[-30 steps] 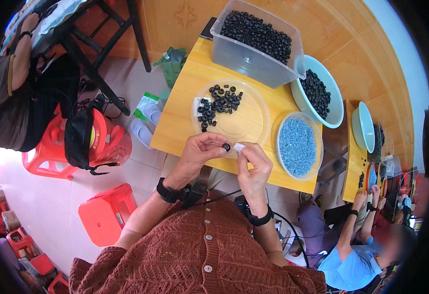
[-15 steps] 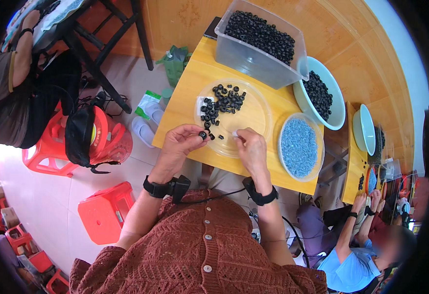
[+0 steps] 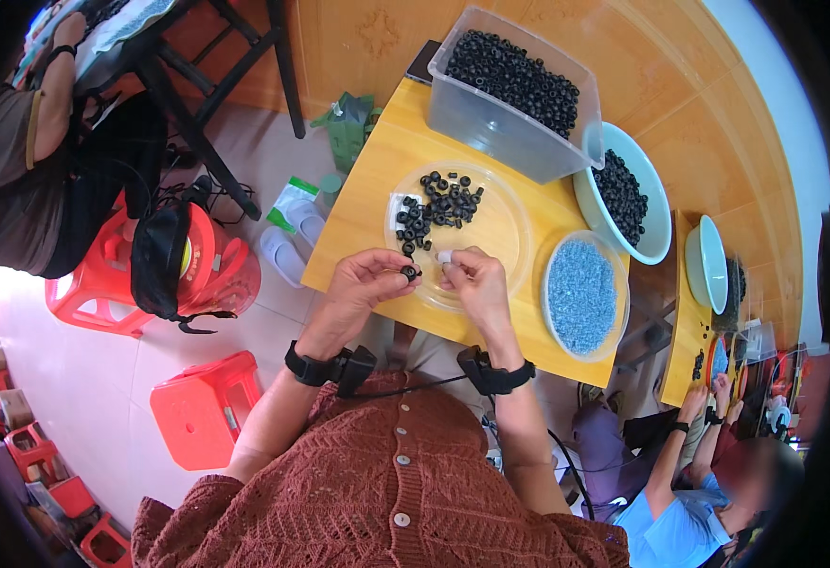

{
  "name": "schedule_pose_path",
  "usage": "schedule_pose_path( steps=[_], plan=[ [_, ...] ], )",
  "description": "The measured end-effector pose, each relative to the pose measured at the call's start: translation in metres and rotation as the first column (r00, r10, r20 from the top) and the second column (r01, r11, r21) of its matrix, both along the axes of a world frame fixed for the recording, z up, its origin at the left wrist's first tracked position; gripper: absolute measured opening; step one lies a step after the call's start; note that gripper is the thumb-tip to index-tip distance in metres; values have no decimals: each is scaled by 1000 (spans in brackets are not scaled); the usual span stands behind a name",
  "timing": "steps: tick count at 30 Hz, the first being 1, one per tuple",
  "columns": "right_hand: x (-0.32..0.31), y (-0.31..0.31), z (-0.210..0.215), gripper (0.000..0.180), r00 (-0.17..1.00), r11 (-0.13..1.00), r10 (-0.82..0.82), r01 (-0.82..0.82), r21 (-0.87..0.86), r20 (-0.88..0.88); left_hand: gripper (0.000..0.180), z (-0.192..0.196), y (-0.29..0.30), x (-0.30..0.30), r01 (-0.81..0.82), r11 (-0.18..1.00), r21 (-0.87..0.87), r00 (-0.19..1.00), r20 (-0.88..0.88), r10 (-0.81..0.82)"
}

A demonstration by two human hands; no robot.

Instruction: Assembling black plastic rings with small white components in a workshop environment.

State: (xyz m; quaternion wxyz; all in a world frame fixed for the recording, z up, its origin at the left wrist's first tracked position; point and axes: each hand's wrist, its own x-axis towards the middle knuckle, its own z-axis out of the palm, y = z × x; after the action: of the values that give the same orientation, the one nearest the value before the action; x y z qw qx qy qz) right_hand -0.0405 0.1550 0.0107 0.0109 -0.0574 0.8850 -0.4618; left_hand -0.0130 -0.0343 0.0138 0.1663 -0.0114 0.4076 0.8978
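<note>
My left hand [image 3: 363, 287] pinches a small round black part with a hole in its middle [image 3: 409, 273], over the near edge of a clear shallow round tray [image 3: 505, 227]. Just to the right, my right hand [image 3: 476, 282] has its thumb and fingers pressed together. Something whitish [image 3: 445, 257] shows at its fingertips; I cannot tell whether it is a finger cover or a small piece, and anything else in the pinch is hidden. A loose pile of similar black parts [image 3: 448, 202] lies in the tray beyond my hands.
The yellow table [image 3: 363, 204] also bears a clear bin of black parts [image 3: 519, 142], a pale green bowl of black parts [image 3: 663, 232] and a round tub of light-blue bits [image 3: 580, 295]. A red stool [image 3: 187, 426] stands left. Other people sit at left and right.
My left hand has moved right with the black part, and my right hand has shifted slightly left, so the hands are closer together. The view has shifted slightly.
</note>
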Motion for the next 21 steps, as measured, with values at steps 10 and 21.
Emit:
schedule_pose_path(
  steps=[10, 21],
  plan=[
    [23, 16, 30, 17, 919, 615, 172, 182, -767, 355, 18, 3, 15, -1, 58, 998, -15, 998, 3, -58],
    [34, 12, 42, 17, 945, 602, 148, 147, -784, 292, 21, 3, 20, 1, 93, 994, -53, 996, -12, -94]
  ],
)
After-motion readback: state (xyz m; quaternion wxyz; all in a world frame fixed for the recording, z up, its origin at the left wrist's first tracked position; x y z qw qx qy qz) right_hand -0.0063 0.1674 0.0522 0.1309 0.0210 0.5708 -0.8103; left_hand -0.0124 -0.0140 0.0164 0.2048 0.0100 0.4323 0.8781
